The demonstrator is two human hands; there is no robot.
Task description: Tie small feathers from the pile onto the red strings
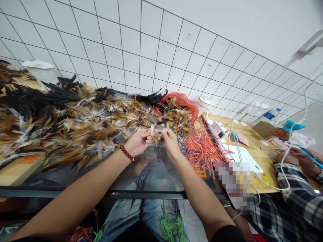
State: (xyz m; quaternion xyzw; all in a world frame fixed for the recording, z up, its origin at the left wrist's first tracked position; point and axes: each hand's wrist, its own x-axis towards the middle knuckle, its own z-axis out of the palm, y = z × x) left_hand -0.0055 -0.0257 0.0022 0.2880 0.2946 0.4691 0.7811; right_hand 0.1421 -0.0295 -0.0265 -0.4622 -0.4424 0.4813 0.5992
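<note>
My left hand [139, 141], with a dark red bead bracelet [126, 153] at the wrist, and my right hand [169, 139] meet over a glass table top. Both pinch a small pale feather [156, 129] between their fingertips. Just beyond the fingers lies a long heap of brown, tan and black feathers [83, 124], spread across the table to the left.
A red plastic bag [183, 101] sits behind the heap, and a tangle of red strings [202, 148] lies to the right. Another person in a plaid sleeve [295, 198] sits at the right by a wooden table [262, 154] with cables. A white wire grid wall [151, 50] stands behind.
</note>
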